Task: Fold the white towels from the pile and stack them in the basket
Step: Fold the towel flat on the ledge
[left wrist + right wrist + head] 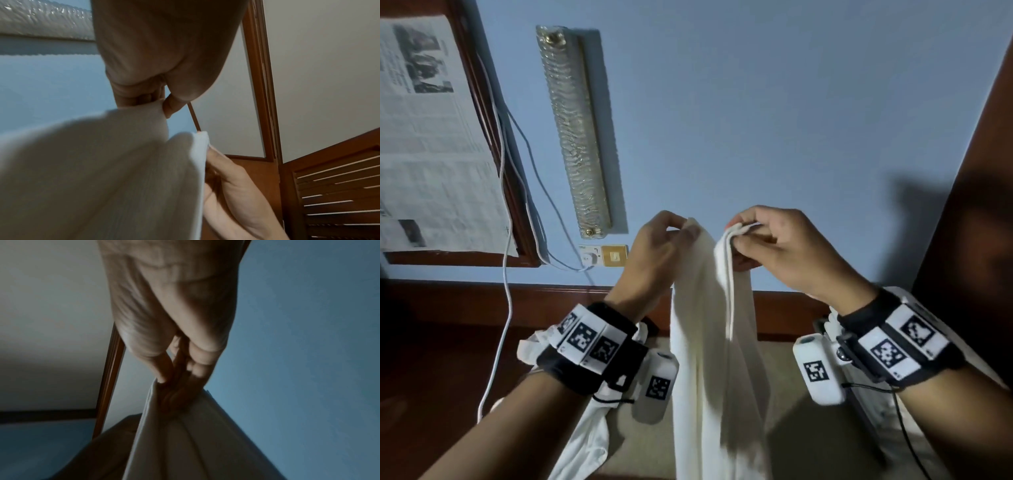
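So the person's got one white towel [709,359] lifted up in the air in front of the blue wall [756,102], hanging long and narrow straight down toward 6 o'clock. The left hand [654,253] pinches one top corner between thumb and fingers, and the right hand [780,246] is curled round the other top edge, which looks doubled over, a couple of layers bunched in that grip. The two hands sit just beside each other at the top, almost touching, probably because the corners are being matched up so the cloth folds in half lengthwise while gravity keeps it smooth. Holding it high makes sense too, it keeps the bottom end off the floor, though the lower end runs out of frame so can't say for sure. More white cloth [585,442], probably the pile, lies down at 7 o'clock behind the left wrist. At 4 o'clock, by the right wrist, there's something pale and ribbed that might be the basket, too hidden to tell. Nothing looks stacked yet, so it's early in the fold.
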Demonstrator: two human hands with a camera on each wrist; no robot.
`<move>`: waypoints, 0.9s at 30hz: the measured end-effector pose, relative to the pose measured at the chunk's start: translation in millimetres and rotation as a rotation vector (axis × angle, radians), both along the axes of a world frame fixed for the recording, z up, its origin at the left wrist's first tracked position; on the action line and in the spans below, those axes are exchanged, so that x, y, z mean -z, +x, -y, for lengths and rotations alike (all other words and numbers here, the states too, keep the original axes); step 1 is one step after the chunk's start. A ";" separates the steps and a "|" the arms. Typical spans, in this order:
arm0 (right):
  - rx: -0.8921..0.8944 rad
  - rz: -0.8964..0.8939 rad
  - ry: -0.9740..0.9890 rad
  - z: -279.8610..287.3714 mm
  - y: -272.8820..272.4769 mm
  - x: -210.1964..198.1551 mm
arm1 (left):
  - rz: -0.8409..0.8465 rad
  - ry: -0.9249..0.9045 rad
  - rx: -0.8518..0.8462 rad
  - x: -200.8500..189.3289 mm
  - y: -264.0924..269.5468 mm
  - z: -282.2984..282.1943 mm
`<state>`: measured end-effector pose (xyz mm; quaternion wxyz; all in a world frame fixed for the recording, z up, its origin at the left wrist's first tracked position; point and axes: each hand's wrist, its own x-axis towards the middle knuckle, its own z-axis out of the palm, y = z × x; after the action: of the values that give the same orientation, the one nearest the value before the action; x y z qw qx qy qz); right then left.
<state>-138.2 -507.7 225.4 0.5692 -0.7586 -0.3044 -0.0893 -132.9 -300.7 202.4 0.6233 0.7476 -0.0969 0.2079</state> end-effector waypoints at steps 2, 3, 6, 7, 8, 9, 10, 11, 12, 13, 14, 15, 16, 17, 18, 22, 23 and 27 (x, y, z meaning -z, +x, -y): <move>0.112 0.170 -0.200 -1.5 2.3 10.6 | 0.003 -0.028 0.048 11.1 -4.3 3.7; 0.153 0.207 -0.261 -3.1 1.9 15.3 | 0.000 -0.036 0.074 16.0 -5.9 4.8; 0.198 0.206 -0.281 -8.2 4.8 26.2 | -0.003 -0.035 0.105 27.1 -10.5 8.6; 0.202 0.193 -0.277 -10.3 5.6 28.9 | -0.006 -0.029 0.100 29.9 -11.6 9.1; 0.212 0.192 -0.277 -12.1 6.1 31.4 | -0.010 -0.028 0.097 32.2 -12.1 9.1; 0.226 0.197 -0.272 -14.0 6.7 33.8 | -0.015 -0.028 0.101 34.1 -11.9 8.3; 0.241 0.202 -0.257 -15.7 7.6 35.9 | -0.018 -0.024 0.113 35.4 -11.7 6.9; 0.251 0.203 -0.237 -17.3 8.2 37.8 | -0.022 -0.008 0.127 36.1 -11.7 4.5; 0.258 0.200 -0.216 -19.1 8.8 39.0 | -0.027 0.012 0.144 37.3 -11.1 1.5; 0.267 0.195 -0.198 -20.9 9.9 40.1 | -0.034 0.038 0.164 38.0 -11.4 -1.7; 0.276 0.188 -0.186 -22.8 11.1 40.8 | -0.041 0.067 0.187 38.6 -12.5 -4.4; 0.286 0.184 -0.182 -24.3 12.8 41.9 | -0.045 0.100 0.210 39.1 -13.7 -6.5; 0.292 0.183 -0.185 -25.2 14.3 43.1 | -0.046 0.134 0.228 39.8 -14.4 -8.2; 0.293 0.183 -0.188 -25.5 15.1 44.3 | -0.046 0.177 0.230 40.4 -14.6 -9.9; 0.288 0.177 -0.185 -25.8 15.9 45.2 | -0.041 0.227 0.216 40.8 -14.0 -11.6; 0.211 0.116 -0.101 -29.8 16.5 54.6 | 0.004 0.415 0.091 40.8 -14.0 -15.1; 0.175 0.095 -0.059 -30.8 15.3 58.9 | 0.009 0.421 0.077 40.5 -16.0 -14.5; 0.044 0.047 0.025 -30.8 5.0 80.3 | 0.006 0.417 0.039 42.4 -23.5 -13.2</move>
<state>-133.1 -476.9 145.1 0.5692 -0.7556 -0.2996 -0.1234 -156.5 -287.5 160.0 0.4588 0.8577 -0.1542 0.1734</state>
